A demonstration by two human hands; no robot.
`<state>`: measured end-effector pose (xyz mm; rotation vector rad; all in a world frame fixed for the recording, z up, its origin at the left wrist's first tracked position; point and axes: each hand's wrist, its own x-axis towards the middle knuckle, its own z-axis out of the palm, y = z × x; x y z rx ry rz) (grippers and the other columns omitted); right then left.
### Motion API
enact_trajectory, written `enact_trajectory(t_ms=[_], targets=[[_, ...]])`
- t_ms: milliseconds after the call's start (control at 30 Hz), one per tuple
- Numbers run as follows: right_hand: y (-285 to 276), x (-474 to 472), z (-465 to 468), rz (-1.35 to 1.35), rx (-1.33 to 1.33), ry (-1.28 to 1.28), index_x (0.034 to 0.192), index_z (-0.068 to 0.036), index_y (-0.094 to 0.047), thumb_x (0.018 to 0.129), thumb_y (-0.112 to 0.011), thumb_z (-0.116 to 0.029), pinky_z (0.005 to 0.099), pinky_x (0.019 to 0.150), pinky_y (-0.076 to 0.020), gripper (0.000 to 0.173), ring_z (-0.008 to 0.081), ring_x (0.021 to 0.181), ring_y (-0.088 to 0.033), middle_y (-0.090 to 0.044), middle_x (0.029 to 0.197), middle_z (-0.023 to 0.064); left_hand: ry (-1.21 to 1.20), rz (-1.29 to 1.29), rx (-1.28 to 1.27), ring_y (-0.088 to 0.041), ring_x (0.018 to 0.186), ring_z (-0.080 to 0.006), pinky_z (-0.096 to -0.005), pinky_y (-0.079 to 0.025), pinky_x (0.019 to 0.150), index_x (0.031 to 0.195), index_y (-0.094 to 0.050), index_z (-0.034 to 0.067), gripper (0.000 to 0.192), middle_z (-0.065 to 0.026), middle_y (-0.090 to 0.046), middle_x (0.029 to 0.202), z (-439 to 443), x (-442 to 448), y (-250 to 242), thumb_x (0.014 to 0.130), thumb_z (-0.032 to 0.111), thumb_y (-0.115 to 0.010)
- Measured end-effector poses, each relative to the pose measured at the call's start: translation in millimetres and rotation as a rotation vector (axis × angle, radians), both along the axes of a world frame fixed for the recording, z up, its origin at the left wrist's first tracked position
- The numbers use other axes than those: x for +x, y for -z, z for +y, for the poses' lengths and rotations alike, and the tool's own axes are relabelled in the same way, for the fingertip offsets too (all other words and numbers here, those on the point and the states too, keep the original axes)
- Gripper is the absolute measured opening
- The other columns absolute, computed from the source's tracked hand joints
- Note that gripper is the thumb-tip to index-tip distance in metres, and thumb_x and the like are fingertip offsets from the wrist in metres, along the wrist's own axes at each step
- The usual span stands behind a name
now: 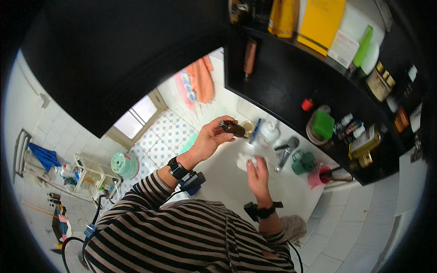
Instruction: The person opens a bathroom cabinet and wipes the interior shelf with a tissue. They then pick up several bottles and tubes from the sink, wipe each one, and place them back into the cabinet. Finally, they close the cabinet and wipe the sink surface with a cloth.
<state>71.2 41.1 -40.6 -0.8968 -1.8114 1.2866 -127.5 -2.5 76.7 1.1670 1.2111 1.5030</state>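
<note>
My left hand (213, 136) grips a small dark brown bottle (233, 128), tilted with its neck toward the left. No cap shows on the neck. Between the fingertips of my right hand (258, 174) is a crumpled white wad (244, 161), perhaps tissue or cotton; blur hides its exact kind. Both hands are above the white sink basin (223, 170), apart from each other. Behind the bottle, on the sink's back ledge, stand a beige round container (248, 127), a blue pen-like stick (255, 131) and a white pump bottle (268, 131).
A chrome faucet (286, 155) rises right of my right hand, near a green cup (303, 161) and a pink cup (319, 177). Above hangs a black cabinet (273, 78) with shelves of toiletries. A mint-green tub (124, 165) sits on the tiled floor at left.
</note>
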Motion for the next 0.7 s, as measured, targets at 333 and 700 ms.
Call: enact_trajectory(t_ms=[333,700], targets=[[-20.8,-62.9,-6.4,0.233,0.05,0.265,0.118,-0.003,-0.039,0.099,-0.036,-0.03,0.0354,0.079,-0.0471,0.033,0.0217,0.09,-0.056,-0.054,0.102,0.015,0.06,0.094,-0.087,-0.054,0.098,-0.0128,-0.0278,-0.046,0.087,0.128,-0.045,0.005,0.046,-0.0057,-0.056,0.113,-12.3,32.8,47.0,0.086,-0.011,-0.054],[-23.4,-11.1,10.2,0.286,-0.526,0.034,0.122,-0.009,-0.05,0.094,-0.047,-0.012,0.0239,0.053,-0.0427,0.028,0.0094,0.059,-0.049,-0.052,0.074,0.0019,0.19,-0.494,-0.171,-0.061,0.094,-0.0159,-0.0305,-0.054,0.076,0.12,-0.051,0.005,0.032,-0.0056,-0.06,0.105,-12.4,16.0,46.6,0.089,0.004,-0.059]])
